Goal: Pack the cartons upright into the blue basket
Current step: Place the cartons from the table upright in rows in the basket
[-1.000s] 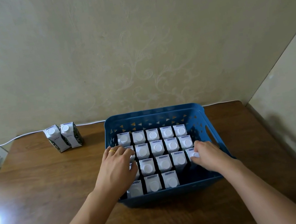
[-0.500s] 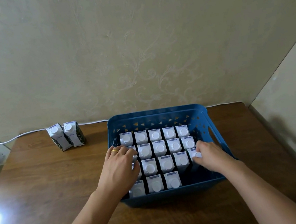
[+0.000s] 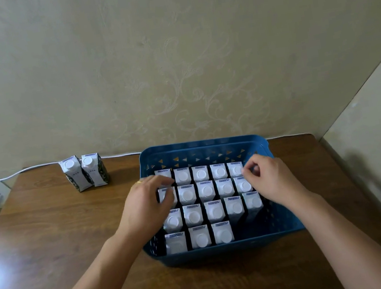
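both your hands have lifted toward the far side of the blue basket [image 3: 226, 248] since the earlier frame. your left hand [image 3: 142, 207], blurred, hovers over the basket's left column; its grip i cannot tell. your right hand [image 3: 272, 178] is loosely curled, holding nothing. the cartons [image 3: 207, 191] stand upright inside, caps up, in rows. two spare cartons [image 3: 85, 172] stand left of the basket on the tabletop [image 3: 50, 241].

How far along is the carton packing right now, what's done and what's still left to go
Mostly done: eighteen cartons stand upright in the blue basket, in three rows of five and a front row of three. In hand: nothing; the left hand and right hand are over the back rows. Left: the two cartons on the table, and the front-right gap.
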